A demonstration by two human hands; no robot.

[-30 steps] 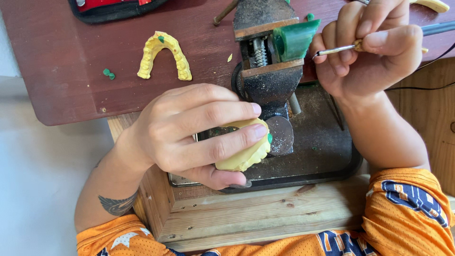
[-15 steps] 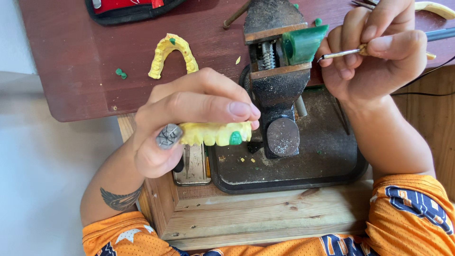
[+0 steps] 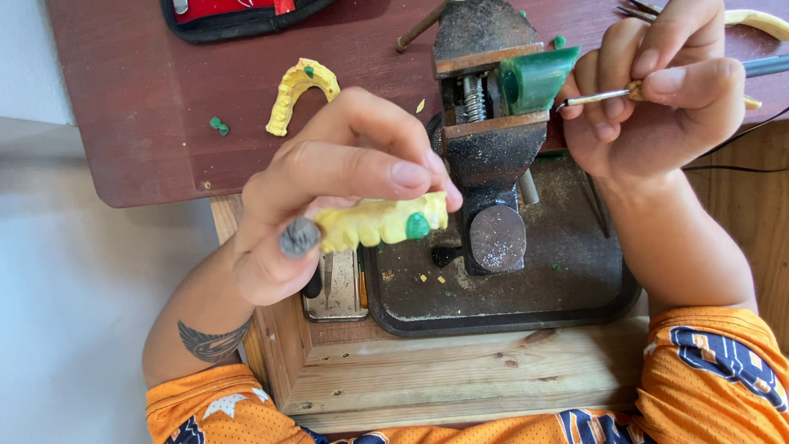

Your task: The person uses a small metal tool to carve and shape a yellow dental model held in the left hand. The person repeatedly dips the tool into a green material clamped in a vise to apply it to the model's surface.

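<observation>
Fingers (image 3: 411, 174) of the left hand (image 3: 320, 197) pinch the yellow tooth cast (image 3: 380, 222), now lifted and turned side-on since a second ago, its green wax tooth (image 3: 417, 225) facing near. Cast sits left of the vise (image 3: 485, 131), above the tray (image 3: 575, 304). Right hand (image 3: 657, 90) grips the thin carving tool (image 3: 600, 97), tip at the green wax block (image 3: 538, 76). Second cast (image 3: 297, 92) lies far left on the table (image 3: 131, 99).

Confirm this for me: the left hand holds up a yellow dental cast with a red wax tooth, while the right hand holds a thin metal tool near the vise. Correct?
Not quite. The head view shows the wax tooth on the yellow dental cast is green, not red. The rest stands: the left hand holds the cast up, and the right hand holds a thin metal tool near the vise.
</observation>
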